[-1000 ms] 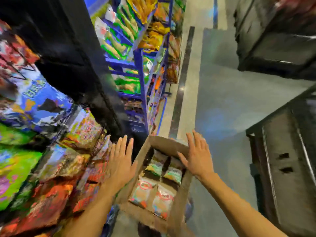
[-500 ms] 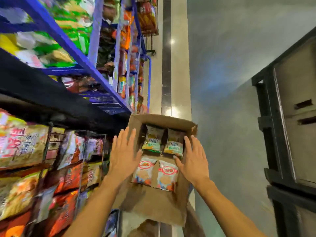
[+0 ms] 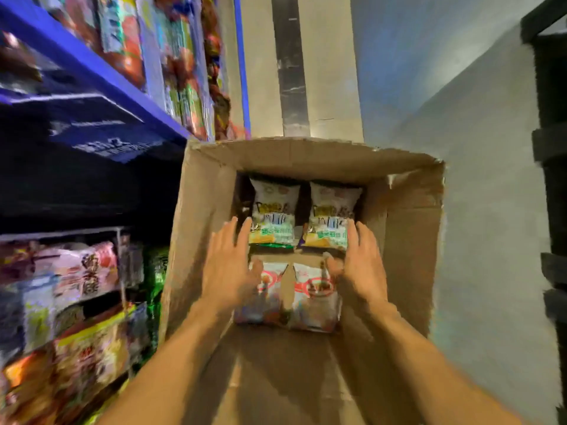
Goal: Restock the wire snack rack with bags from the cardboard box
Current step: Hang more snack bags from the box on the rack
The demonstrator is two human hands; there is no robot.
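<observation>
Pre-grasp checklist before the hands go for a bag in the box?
1. Cardboard box open on top: ok.
2. Left green bag and right green bag face up, within reach: ok.
3. Left hand open, empty: ok.
4. Right hand open, empty: ok.
5. Grip on any bag: not ok, no fingers curled round one.
6. Free slot in wire rack: cannot tell, blurred.

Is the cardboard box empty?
No, the cardboard box holds four bags: two green-white bags at the far end, two red-white bags nearer the camera.
</observation>
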